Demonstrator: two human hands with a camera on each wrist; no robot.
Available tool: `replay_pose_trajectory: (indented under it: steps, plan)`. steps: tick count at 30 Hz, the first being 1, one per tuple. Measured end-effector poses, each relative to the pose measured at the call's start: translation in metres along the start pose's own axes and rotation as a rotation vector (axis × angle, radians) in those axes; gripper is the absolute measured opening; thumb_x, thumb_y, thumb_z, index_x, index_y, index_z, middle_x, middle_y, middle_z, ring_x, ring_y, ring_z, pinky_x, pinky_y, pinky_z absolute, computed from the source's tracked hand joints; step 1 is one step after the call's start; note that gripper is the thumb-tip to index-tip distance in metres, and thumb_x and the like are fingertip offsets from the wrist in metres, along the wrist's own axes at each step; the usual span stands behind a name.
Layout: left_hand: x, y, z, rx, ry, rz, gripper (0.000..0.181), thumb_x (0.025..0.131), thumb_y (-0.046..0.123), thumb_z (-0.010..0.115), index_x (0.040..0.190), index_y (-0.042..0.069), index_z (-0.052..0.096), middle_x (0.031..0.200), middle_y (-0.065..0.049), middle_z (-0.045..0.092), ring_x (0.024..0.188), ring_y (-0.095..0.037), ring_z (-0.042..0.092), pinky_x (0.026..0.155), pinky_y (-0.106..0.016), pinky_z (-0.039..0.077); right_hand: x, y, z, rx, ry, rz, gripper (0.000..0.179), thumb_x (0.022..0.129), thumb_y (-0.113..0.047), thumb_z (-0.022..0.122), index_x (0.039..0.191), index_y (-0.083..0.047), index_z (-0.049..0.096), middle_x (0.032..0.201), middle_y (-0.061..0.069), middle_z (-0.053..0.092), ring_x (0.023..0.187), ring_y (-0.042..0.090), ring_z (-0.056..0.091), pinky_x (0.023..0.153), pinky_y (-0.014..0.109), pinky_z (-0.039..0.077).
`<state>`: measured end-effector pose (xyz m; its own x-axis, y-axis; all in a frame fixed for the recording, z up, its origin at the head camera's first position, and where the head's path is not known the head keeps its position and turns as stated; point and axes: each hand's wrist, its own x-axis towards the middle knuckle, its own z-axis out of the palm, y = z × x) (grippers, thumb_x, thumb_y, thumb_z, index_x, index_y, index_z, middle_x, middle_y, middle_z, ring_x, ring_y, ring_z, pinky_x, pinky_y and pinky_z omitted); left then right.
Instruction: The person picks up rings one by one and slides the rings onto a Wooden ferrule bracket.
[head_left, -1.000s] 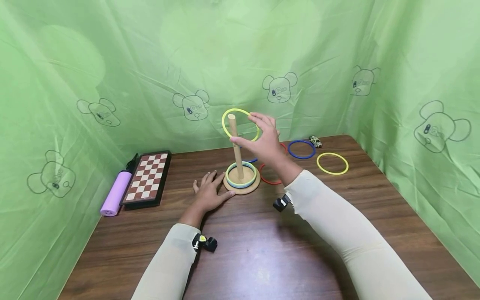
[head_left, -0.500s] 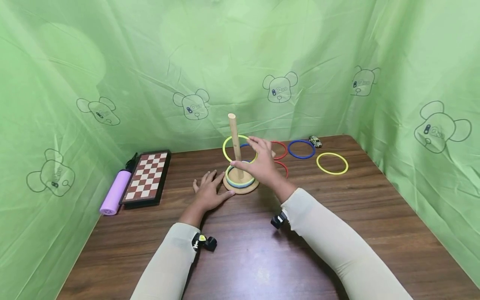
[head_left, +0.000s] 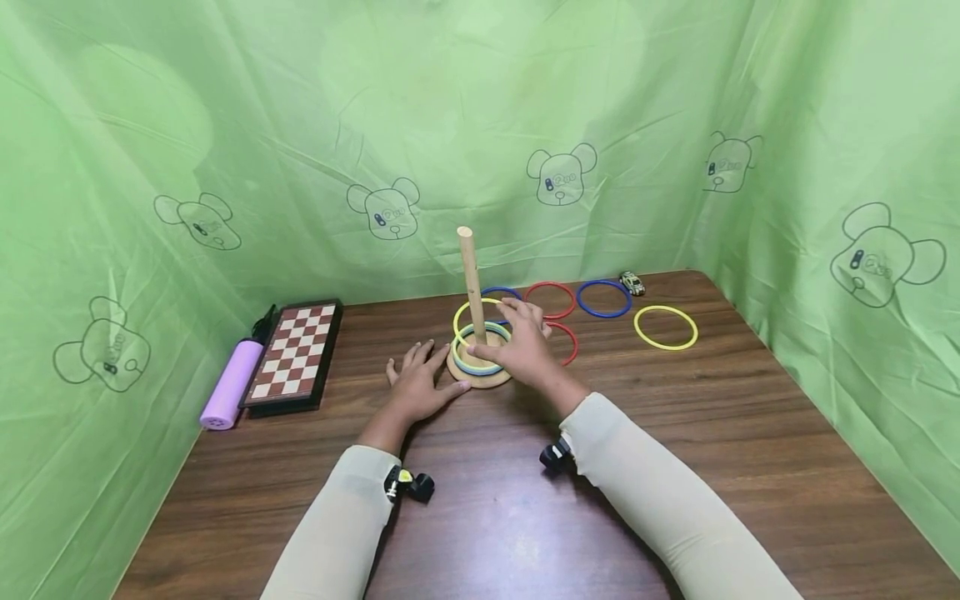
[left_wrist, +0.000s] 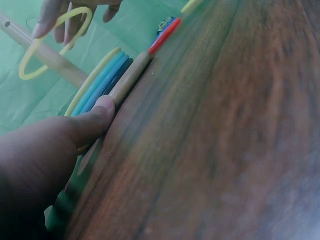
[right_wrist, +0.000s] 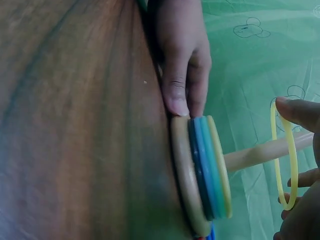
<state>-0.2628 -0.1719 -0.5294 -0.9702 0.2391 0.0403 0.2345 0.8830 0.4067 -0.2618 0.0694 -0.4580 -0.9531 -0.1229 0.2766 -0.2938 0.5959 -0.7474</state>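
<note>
A wooden peg (head_left: 471, 275) stands upright on a round wooden base (head_left: 483, 382). Low on it lie several stacked rings (right_wrist: 210, 165): dark blue, light blue, teal and yellow on top. My right hand (head_left: 525, 346) pinches another yellow ring (right_wrist: 293, 167) between thumb and fingers. That ring encircles the peg, tilted, with a gap above the stack in both wrist views. My left hand (head_left: 420, 390) rests on the table with fingers spread, its thumb (left_wrist: 104, 107) touching the base's rim.
Right of the peg lie a red ring (head_left: 550, 283), a blue ring (head_left: 603, 282) and a yellow ring (head_left: 665, 307); a toy car (head_left: 632, 283) sits behind. A checkered board (head_left: 295, 354) and a purple cylinder (head_left: 231, 385) lie at left. Green cloth (head_left: 285, 125) surrounds the table (head_left: 750, 467).
My right hand has lowered the yellow ring from around the peg's top to its lower part, just above the stack. The left hand has stayed at the base.
</note>
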Motion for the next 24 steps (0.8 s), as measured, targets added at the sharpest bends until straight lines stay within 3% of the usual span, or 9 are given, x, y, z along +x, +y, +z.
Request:
replay_pose_trajectory:
  steps: [15,24]
  plan:
    - [0.001,0.001,0.003,0.002,-0.003,-0.001,0.094,0.095,0.078,0.065,0.172,0.031,0.038,0.18,-0.015,0.029,0.17,-0.042,0.018,0.125,-0.085,0.004,-0.007,0.017,0.015,-0.001,-0.041,-0.023,0.1,0.079,-0.046,0.099,0.16,-0.007,0.055,0.169,0.015,0.044,0.158,0.038,0.029,0.119,0.066,0.021]
    - [0.001,0.001,0.002,-0.001,-0.001,0.002,0.095,0.095,0.077,0.067,0.172,0.029,0.039,0.18,-0.017,0.03,0.169,-0.044,0.019,0.124,-0.086,0.004,-0.005,0.027,0.022,-0.073,-0.053,-0.038,0.099,0.079,-0.048,0.098,0.16,-0.008,0.055,0.168,0.016,0.046,0.157,0.039,0.032,0.117,0.066,0.026]
